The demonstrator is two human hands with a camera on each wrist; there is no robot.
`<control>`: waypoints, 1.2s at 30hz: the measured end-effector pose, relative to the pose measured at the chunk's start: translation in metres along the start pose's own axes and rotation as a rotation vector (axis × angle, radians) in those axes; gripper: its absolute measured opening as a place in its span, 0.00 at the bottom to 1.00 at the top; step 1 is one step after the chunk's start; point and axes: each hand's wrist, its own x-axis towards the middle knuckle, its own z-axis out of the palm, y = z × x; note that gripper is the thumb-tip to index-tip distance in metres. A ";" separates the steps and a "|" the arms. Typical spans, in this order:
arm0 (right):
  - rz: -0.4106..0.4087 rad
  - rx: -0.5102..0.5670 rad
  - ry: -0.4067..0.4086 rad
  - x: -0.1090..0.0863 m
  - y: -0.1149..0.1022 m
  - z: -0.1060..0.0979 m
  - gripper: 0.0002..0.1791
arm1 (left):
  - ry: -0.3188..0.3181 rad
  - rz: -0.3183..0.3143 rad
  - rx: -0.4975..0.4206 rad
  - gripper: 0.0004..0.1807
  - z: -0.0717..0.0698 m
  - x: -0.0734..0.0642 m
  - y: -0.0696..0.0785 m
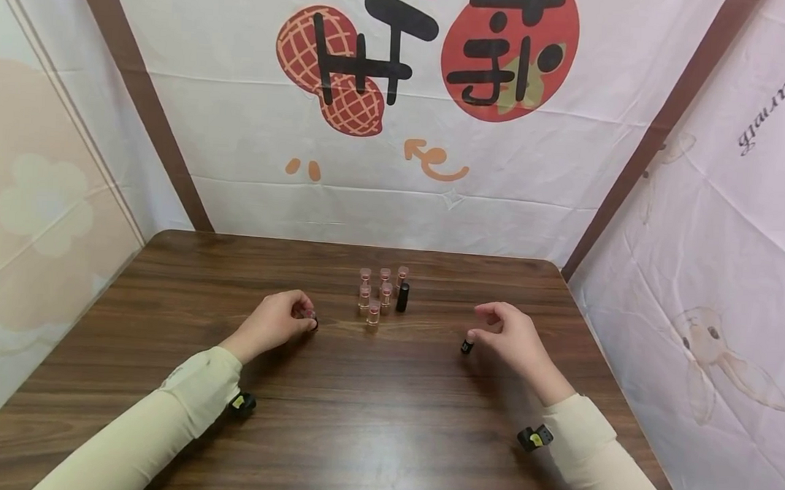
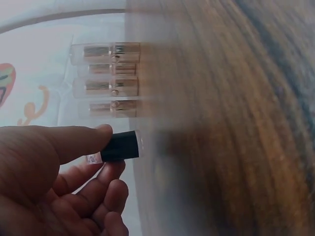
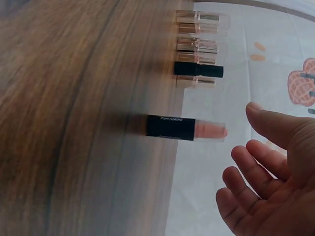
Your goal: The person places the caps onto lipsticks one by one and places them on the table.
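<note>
Between thumb and fingertips, my left hand (image 1: pixel 276 319) pinches a short black cylinder with clear ends (image 2: pixel 122 146), just above the table; its exact kind is unclear. A lipstick (image 3: pixel 172 128) with a black base and a pinkish, see-through upper part stands upright on the wood. Beside it is my right hand (image 1: pixel 510 338), fingers spread loosely; the right wrist view shows a gap between them and the lipstick. In the centre, several clear-topped, rose-gold lipsticks (image 1: pixel 373 314) stand grouped with one taller all-black lipstick tube (image 1: pixel 402 297).
The dark wooden table (image 1: pixel 359 412) has its far edge against a white printed cloth (image 1: pixel 380 215). Another printed cloth (image 1: pixel 726 289) hangs along the right side. Both wrists wear black straps with small devices.
</note>
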 end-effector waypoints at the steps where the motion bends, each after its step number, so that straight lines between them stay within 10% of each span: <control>1: 0.011 0.006 -0.013 0.000 0.002 0.000 0.26 | 0.011 0.011 -0.004 0.11 -0.001 0.000 0.002; 18: 0.062 0.144 -0.229 0.010 0.037 0.014 0.21 | 0.111 0.139 -0.134 0.13 -0.031 -0.011 0.063; 36: 0.068 0.080 -0.200 0.015 0.033 0.031 0.09 | 0.121 0.249 -0.120 0.13 -0.038 -0.006 0.087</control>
